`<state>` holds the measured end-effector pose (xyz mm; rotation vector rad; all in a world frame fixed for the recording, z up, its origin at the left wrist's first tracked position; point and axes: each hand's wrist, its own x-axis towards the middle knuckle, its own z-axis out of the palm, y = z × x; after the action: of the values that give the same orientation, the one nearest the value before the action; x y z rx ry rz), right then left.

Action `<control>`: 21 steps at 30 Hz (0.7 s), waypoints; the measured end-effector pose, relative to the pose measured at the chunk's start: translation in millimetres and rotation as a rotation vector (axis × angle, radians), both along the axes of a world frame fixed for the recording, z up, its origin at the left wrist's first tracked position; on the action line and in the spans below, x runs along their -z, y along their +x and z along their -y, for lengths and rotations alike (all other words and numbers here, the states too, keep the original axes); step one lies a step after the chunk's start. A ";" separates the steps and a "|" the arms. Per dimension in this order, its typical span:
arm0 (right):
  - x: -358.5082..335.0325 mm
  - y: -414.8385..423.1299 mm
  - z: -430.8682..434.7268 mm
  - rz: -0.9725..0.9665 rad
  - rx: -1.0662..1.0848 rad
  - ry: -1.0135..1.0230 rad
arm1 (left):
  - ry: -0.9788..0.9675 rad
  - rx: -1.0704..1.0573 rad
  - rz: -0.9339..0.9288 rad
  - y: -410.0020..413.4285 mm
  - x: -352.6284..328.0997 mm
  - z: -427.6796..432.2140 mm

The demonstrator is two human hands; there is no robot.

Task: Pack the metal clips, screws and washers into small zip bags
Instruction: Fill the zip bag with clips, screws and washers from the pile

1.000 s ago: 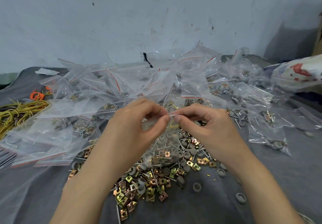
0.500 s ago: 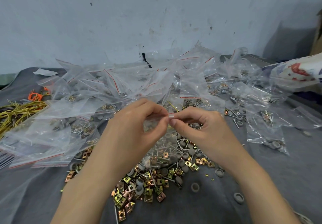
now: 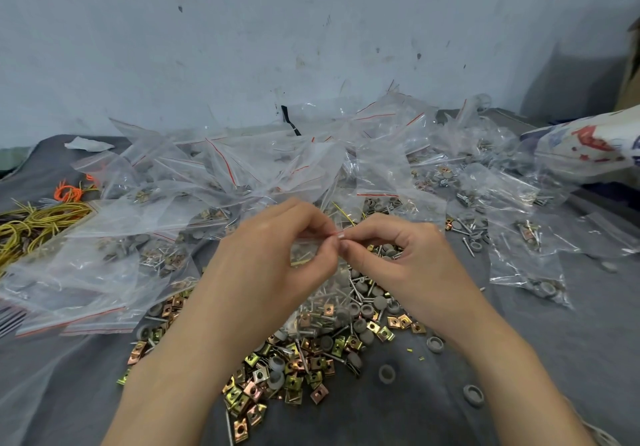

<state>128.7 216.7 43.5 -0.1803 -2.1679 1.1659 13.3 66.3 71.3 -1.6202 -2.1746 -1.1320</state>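
A small clear zip bag (image 3: 308,255) with a red seal line hangs between my two hands above the parts pile; a few metal pieces show inside it. My left hand (image 3: 273,248) pinches its top edge from the left, and my right hand (image 3: 398,258) pinches the same edge from the right, fingertips almost touching. Below lies a heap of gold and copper metal clips (image 3: 298,369), thin screws (image 3: 349,293) and grey round washers (image 3: 386,373) on grey cloth (image 3: 519,359).
Many clear zip bags (image 3: 242,175), some filled, spread across the back and left. More filled bags (image 3: 526,262) lie at the right. Yellow and orange wire ties (image 3: 38,220) sit far left. A printed sack (image 3: 588,144) lies far right. A stained wall stands behind.
My hands have drawn a little closer together along the bag's top edge, the right fingertips sliding leftwards; the bag stays between them.
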 end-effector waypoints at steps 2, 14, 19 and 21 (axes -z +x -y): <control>0.3 -0.1 -0.3 -0.002 -0.002 -0.006 | 0.003 -0.006 -0.006 0.5 -0.2 0.3; 1.9 0.1 0.1 0.020 0.004 0.010 | -0.005 0.001 -0.004 0.5 -1.2 -0.6; 3.3 -0.7 -0.1 0.009 -0.017 -0.010 | -0.025 -0.034 -0.008 -3.2 -0.5 -0.3; 4.1 -2.2 0.1 -0.025 -0.034 -0.073 | -0.027 -0.038 -0.004 -3.8 0.0 -0.2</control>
<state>126.6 216.6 39.5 -0.1606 -2.1156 1.2614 9.5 66.5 71.3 -1.5840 -2.2177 -1.0926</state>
